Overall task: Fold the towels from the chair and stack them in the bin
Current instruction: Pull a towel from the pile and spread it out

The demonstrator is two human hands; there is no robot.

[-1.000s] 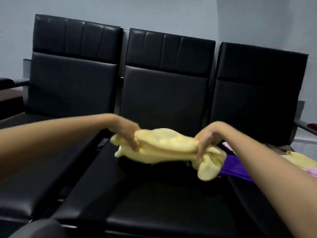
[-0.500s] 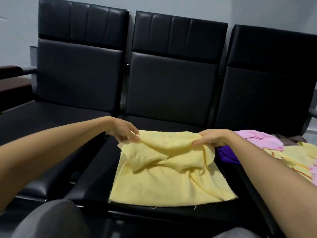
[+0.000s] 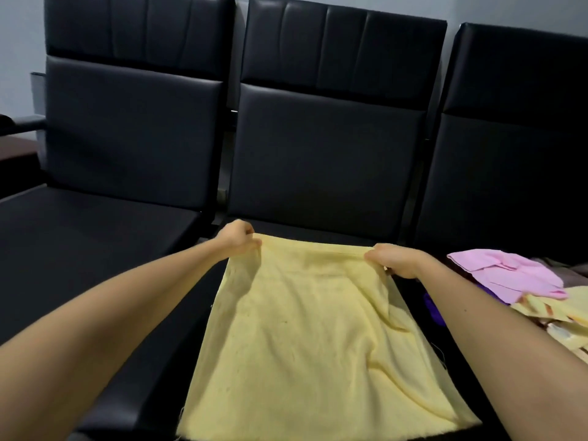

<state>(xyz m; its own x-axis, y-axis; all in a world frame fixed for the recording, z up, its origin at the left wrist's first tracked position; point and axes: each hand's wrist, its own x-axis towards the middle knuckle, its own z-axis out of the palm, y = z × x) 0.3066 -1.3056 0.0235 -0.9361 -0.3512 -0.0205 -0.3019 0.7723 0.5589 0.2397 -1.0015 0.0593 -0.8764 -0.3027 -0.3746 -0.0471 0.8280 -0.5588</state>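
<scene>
A row of black padded chairs (image 3: 318,160) is being viewed from above, over the person's outstretched forearms. Toward the left, the far left corner of a yellow towel (image 3: 311,338) is being pinched by the left hand (image 3: 240,238), with the fingers curled round the edge. The towel, which was being held bunched in the air a second ago, is now being laid out flat on the middle seat. Its far edge is being pulled taut between the hands, and its near edge is reaching the seat's front (a few soft creases are being left along the right side). The far right corner is being gripped by the right hand (image 3: 393,261), well apart from the left. Further right, on the next seat, a pink towel (image 3: 506,272) is being carried on a heap of unfolded towels (image 3: 553,313), with a purple towel (image 3: 434,308) showing beside it. The spreading is judged nearly done, so a first fold is being set up; the bin is not being shown.
</scene>
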